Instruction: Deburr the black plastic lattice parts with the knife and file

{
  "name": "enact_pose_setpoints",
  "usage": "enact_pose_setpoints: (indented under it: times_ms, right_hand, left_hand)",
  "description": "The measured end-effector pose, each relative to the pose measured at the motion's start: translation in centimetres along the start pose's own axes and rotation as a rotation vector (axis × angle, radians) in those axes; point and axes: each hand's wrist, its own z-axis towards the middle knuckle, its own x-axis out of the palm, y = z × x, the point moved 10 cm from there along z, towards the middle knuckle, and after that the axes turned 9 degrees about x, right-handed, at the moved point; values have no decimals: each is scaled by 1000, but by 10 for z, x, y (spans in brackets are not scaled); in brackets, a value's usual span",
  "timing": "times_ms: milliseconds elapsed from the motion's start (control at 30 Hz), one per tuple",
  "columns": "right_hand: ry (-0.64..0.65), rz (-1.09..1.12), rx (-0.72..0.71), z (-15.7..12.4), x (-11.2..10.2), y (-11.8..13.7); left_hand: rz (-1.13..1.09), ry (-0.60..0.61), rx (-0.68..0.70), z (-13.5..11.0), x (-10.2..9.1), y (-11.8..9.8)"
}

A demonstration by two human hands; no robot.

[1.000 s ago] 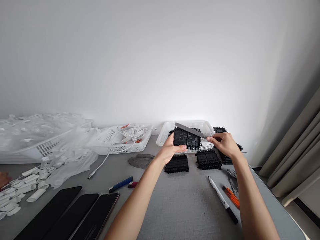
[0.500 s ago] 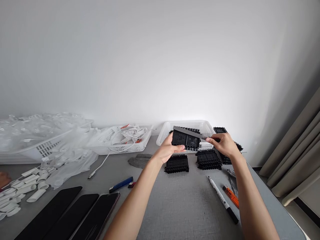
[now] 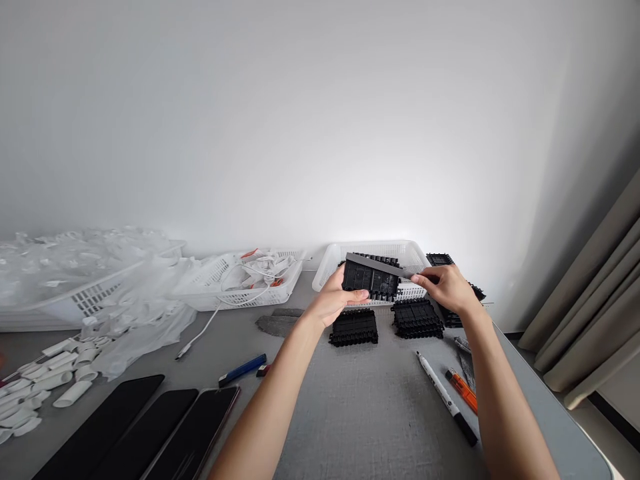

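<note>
My left hand (image 3: 334, 298) is closed on a black ribbed plastic plate (image 3: 367, 277), held tilted above the table, with my thumb along its lower edge. The fingers behind the plate are hidden. My right hand (image 3: 445, 287) pinches the narrow end of a flat grey metal bar (image 3: 373, 263), which looks like a flat file. The bar lies slantwise across the plate's upper part. Below the hands, one stack of black ribbed plates (image 3: 354, 327) rests on the table, and another stack (image 3: 417, 319) sits to its right.
Behind the plate stands a white basket (image 3: 325, 267); another basket (image 3: 240, 298) holds cables. Plastic bags (image 3: 120, 300), white tube pieces (image 3: 55, 377) and several dark phones (image 3: 145, 427) occupy the left. A marker (image 3: 445, 397) and an orange cutter (image 3: 461, 390) lie near my right forearm.
Both my hands keep their grips and have hardly moved; the plate and bar are shifted very slightly left. Another person's hand at the left edge has almost gone out of view.
</note>
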Motion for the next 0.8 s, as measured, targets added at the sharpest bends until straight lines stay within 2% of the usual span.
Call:
enact_pose_setpoints:
  times_ms: [67, 267, 333, 467, 533, 600, 800]
  right_hand:
    - [5, -1, 0, 1, 1, -1]
    - [-48, -1, 49, -1, -19, -35]
    - [-55, 21, 42, -2, -18, -32]
    - [-6, 29, -34, 0, -2, -4]
    - [2, 16, -48, 2, 2, 0]
    - [-4, 16, -34, 3, -1, -8]
    - [-52, 33, 84, -2, -23, -53]
  left_hand:
    - [36, -3, -30, -1, -2, 0]
    - [100, -70, -75, 0, -13, -3]
    - [100, -62, -75, -1, -9, -2]
    - [86, -11, -69, -3, 3, -1]
    - [84, -22, -65, -4, 3, -3]
    - [91, -45, -62, -4, -1, -6]
    - [119, -95, -62, 0, -15, -8]
